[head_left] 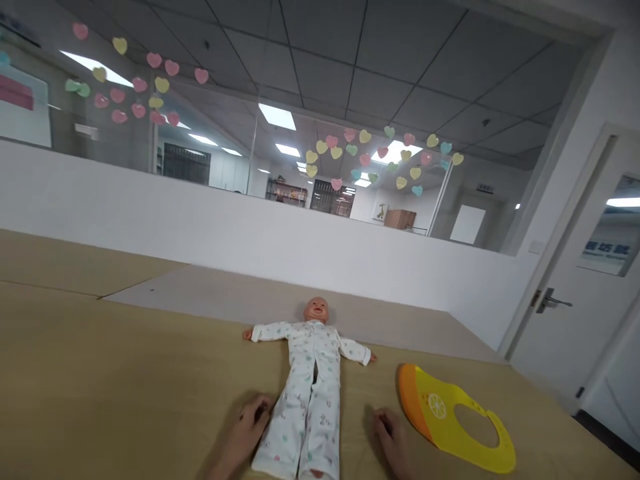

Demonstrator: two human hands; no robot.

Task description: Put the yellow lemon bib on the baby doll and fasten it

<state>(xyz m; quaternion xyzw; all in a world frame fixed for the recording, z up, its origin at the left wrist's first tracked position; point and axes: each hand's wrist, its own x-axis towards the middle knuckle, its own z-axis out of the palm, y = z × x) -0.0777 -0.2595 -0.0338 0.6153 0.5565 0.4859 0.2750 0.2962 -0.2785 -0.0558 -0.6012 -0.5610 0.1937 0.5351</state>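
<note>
A baby doll (pixel 315 347) lies on its back on the table, arms spread out and head pointing away from me. It wears a white patterned top and trousers, with a gap showing at the crotch. My left hand (pixel 245 427) rests beside the doll's trouser leg, fingers curled in, nothing visible in them. On the other side, my right hand (pixel 391 437) is loosely closed on the tabletop, apart from the doll. To its right lies a yellow silicone bib (pixel 450 413) with an orange pocket and a citrus-slice print.
The tan table (pixel 125 387) has a greyish section (pixel 390 320) at the back, against a white wall (pixel 300 240). Above it is a window with heart-shaped sticky notes (pixel 350 135). A white door (pixel 555 347) with a lever handle stands at the right.
</note>
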